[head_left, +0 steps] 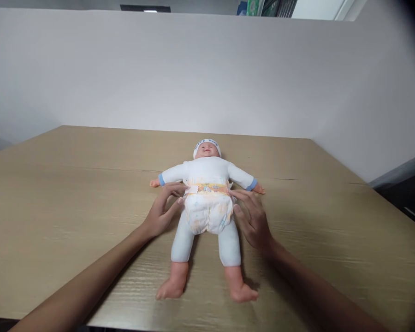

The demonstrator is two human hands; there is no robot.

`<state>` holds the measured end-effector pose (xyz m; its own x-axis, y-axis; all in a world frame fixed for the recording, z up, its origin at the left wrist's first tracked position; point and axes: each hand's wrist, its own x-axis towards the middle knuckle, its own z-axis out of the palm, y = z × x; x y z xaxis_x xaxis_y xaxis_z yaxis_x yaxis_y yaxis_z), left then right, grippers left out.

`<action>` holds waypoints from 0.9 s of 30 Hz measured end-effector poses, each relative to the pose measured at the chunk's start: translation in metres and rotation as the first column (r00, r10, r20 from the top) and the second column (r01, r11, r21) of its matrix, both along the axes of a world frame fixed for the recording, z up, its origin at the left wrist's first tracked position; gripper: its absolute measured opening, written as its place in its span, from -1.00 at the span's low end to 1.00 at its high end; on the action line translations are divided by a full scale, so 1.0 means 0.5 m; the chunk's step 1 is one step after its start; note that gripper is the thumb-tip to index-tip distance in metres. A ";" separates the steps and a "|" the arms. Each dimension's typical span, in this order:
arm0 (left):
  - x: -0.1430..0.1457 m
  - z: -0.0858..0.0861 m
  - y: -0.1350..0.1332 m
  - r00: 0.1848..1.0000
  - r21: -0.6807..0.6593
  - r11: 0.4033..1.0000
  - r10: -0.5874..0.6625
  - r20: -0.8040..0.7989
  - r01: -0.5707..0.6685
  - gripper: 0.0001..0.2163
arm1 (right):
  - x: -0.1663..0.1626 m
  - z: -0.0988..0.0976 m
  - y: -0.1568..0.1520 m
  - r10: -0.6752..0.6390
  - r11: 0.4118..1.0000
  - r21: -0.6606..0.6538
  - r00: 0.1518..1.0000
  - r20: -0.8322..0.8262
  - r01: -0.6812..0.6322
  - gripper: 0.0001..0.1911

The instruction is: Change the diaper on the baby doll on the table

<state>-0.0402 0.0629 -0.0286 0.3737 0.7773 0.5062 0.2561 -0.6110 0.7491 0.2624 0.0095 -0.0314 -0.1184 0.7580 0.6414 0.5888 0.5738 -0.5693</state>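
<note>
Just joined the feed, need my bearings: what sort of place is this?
Likely an indoor staged workstation rather than a nursery: a wood-grain table, plain white partition panels behind and beside it, and a diapered baby doll lying face up between the left hand and right hand.

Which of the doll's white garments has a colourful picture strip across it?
The diaper, between the left hand and right hand: its waistband has an orange printed strip. The shirt shows only blue cuffs, the cap blue lettering.

A baby doll (207,171) dressed in white is laid face-up, limbs spread, on the table (72,193); a printed diaper (209,214) is wrapped around its hips.
</note>
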 end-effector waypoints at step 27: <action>-0.036 -0.031 0.114 0.677 0.323 0.759 0.651 -0.345 -0.565 -0.52 | 0.126 -0.071 0.141 -0.420 0.906 0.061 0.876 0.238 0.418 -0.46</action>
